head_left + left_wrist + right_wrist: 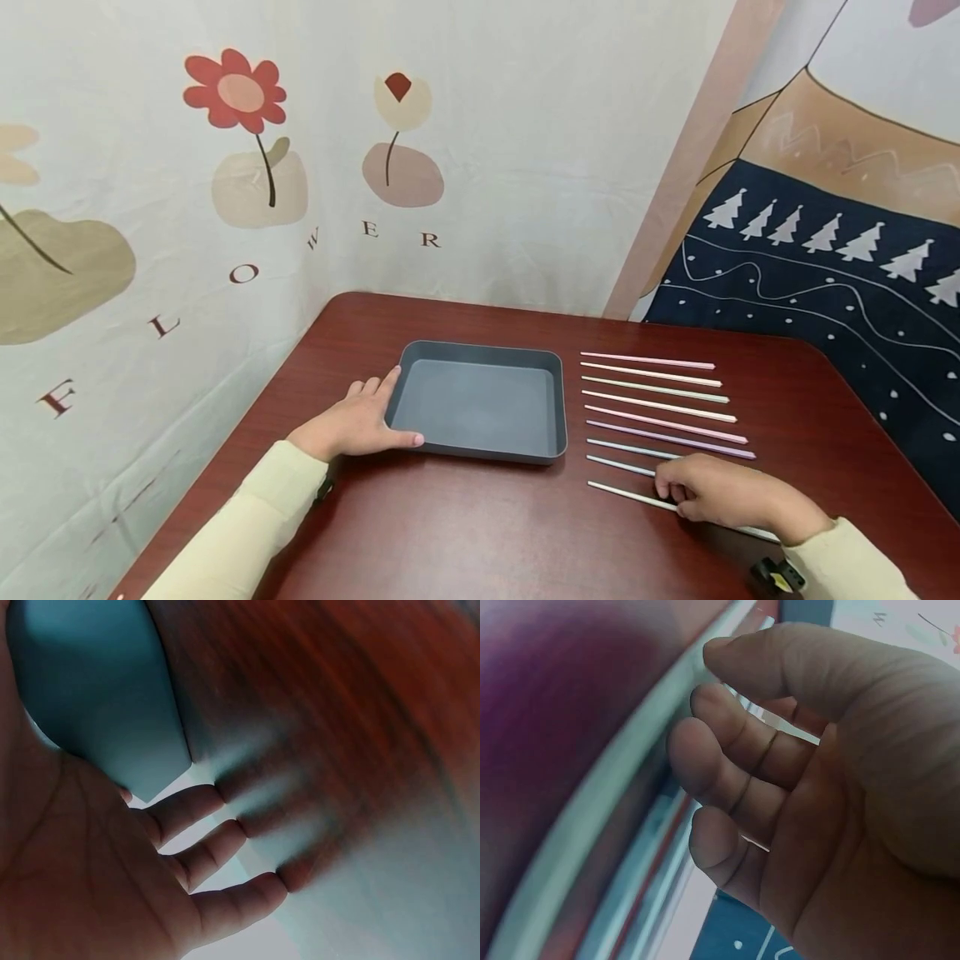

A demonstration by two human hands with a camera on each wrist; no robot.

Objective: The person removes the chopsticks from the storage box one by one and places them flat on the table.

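A dark grey rectangular tray stands on the table in the head view. My left hand rests at its left side, fingers spread along the left wall and thumb at the near left corner. In the left wrist view, the fingers are loosely extended beside the grey tray. To the right, my right hand pinches the nearest chopstick, a pale green one lying on the table, between thumb and index finger. The right wrist view shows the thumb at this chopstick and the other fingers curled.
Several pastel chopsticks lie in a row right of the tray, thin ends to the left. The reddish-brown table meets a printed white cloth wall behind and at left. A dark blue tree-patterned cloth hangs at right.
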